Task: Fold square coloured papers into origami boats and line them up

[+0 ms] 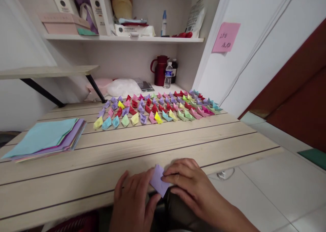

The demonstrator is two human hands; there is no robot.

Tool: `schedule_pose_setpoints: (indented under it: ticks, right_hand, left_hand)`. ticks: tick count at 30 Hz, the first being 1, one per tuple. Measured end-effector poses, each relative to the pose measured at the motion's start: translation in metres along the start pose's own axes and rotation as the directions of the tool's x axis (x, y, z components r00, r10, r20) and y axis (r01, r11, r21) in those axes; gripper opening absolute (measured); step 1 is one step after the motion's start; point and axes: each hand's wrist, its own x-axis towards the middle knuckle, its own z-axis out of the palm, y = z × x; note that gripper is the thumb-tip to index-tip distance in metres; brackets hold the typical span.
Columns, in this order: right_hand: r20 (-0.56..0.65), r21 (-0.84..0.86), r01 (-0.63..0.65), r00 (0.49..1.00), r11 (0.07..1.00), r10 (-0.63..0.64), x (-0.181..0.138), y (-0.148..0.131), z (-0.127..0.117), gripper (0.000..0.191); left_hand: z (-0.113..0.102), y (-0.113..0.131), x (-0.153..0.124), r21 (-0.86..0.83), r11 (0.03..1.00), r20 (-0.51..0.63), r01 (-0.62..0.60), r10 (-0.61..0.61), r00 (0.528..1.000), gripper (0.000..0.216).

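Observation:
A small folded piece of lilac paper (158, 180) lies at the near edge of the wooden table (107, 164). My left hand (132, 199) pinches its left side between thumb and fingers. My right hand (188, 186) presses on its right side with curled fingers. Both hands grip the same paper. Farther back stand several rows of small folded paper boats (158, 108) in many colours.
A stack of coloured paper sheets (47, 138) lies at the table's left. At the back stand a dark red jug (160, 70) and a water bottle (168, 75). A shelf (122, 38) above holds boxes. A pink note (226, 37) sticks on the wall. Tiled floor lies to the right.

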Motion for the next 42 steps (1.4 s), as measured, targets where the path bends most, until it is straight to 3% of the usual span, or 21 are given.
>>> schedule_pose_setpoints:
  ticks: [7, 11, 16, 21, 25, 28, 31, 42]
  right_hand:
    - [-0.004, -0.051, -0.081, 0.997, 0.995, 0.081, 0.003, 0.003, 0.001, 0.027]
    - [0.004, 0.029, -0.078, 0.997, 0.997, 0.078, 0.004, 0.003, -0.002, 0.022]
    - [-0.034, 0.062, -0.090, 0.995, 0.994, 0.092, 0.004, 0.001, -0.003, 0.020]
    - [-0.076, 0.091, -0.121, 0.989, 0.988, 0.128, 0.007, -0.001, 0.002, 0.017]
    - [-0.130, 0.084, -0.138, 0.980, 0.987, 0.148, 0.009, -0.003, 0.007, 0.017]
    - [-0.153, 0.057, -0.145, 0.976, 0.988, 0.153, 0.010, -0.002, 0.011, 0.014]
    - [-0.177, 0.004, -0.175, 0.969, 0.985, 0.172, 0.010, -0.002, 0.016, 0.010]
    - [-0.199, -0.289, -0.272, 0.955, 0.918, 0.220, 0.017, -0.006, 0.027, 0.010]
  left_hand:
    - [-0.005, 0.004, 0.015, -0.154, 0.982, -0.076, 0.106, -0.119, 0.990, 0.017]
    - [-0.004, 0.004, 0.014, -0.193, 0.971, -0.056, 0.138, -0.152, 0.987, 0.014]
    - [0.000, -0.004, 0.014, -0.193, 0.970, 0.057, 0.150, -0.141, 0.988, 0.021]
    - [0.001, -0.003, 0.019, -0.242, 0.946, 0.017, 0.214, -0.216, 0.976, 0.008]
    - [0.000, -0.002, 0.019, -0.240, 0.958, 0.020, 0.158, -0.158, 0.987, 0.014]
    - [0.003, 0.001, 0.021, -0.241, 0.949, -0.025, 0.204, -0.216, 0.976, 0.009]
    - [0.008, 0.006, 0.024, -0.232, 0.935, -0.075, 0.269, -0.293, 0.953, 0.022]
    - [0.010, 0.011, 0.025, -0.052, 0.962, -0.120, 0.267, -0.272, 0.955, 0.013]
